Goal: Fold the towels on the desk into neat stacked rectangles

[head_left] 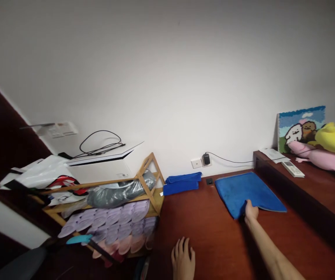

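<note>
While the left grip (pixel 184 259) rests palm down near the left edge of the surface (pixel 205 229), fingers loosely spread and holding nothing, the right grip (pixel 251 212) is closed on the near edge of a blue cloth (pixel 247 190), thumb uppermost.

Head view, sole entry. Blue cloth: laid out toward the far edge of the surface, beside the raised ledge (pixel 325 194) at right. Folded cloth (pixel 181 186), also blue: far left corner. Step in hand, by judgement: handling the spread piece by its near edge; the next move seems to call for a firm pinch there, the left grip being free to assist.

Lettering: white box (pixel 97 171) on wooden rack (pixel 149 194), small print, illegible; white bag (pixel 41 173), red graphic, no brand legible; folded cloth, small white tag, wording indiscernible; remote control (pixel 293 170), markings too small to read.
</note>
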Motion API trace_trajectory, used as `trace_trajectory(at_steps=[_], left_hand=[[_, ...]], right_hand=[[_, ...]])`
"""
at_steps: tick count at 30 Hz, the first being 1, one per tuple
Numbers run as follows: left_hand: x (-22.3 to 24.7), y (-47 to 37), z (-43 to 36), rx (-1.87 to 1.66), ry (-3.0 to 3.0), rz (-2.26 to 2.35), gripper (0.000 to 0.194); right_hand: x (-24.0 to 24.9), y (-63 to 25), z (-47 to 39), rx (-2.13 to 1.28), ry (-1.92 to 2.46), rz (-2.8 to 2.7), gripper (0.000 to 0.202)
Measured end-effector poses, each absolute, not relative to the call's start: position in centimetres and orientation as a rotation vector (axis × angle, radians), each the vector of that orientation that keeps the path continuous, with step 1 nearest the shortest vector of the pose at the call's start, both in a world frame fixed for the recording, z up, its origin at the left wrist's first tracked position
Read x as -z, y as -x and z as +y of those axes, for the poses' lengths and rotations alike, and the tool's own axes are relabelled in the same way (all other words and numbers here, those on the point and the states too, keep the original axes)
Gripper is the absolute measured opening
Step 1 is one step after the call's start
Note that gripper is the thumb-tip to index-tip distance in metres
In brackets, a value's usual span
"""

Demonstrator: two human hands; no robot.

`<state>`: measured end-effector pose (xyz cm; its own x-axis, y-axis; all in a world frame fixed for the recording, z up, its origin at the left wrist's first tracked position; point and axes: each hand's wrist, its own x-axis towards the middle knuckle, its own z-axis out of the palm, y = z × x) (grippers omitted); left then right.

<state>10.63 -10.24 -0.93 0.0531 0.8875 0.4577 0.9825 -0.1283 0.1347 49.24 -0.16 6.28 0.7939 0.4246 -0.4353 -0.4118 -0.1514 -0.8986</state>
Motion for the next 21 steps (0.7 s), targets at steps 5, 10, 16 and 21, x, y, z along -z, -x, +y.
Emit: trace_trajectory(at_steps=[5,10,16,21], left_hand=[[-0.9,-11.5,-10.8,0.641,2.136,-1.935,0.044],[-1.9,-12.1,-10.7,0.593,2.135,-1.938,0.042],[-2.0,-11.7,-11.3,0.553,2.221,-1.914,0.044],[-0.1,-10.0,-13.8,0.565,2.316,-1.793,0.047]], right_hand=[[-5.9,-50.3,-10.1,-0.712,1.496,-0.019,0.052],[-6.0,-52.8,-22.4,-1.009,1.274,0.155,0.039],[-9.5,-54.5,-32.5,-1.308,1.138,0.222,0.059],[-11.1,-56.9,-38.8,-1.180,1.207,0.106,0.058]])
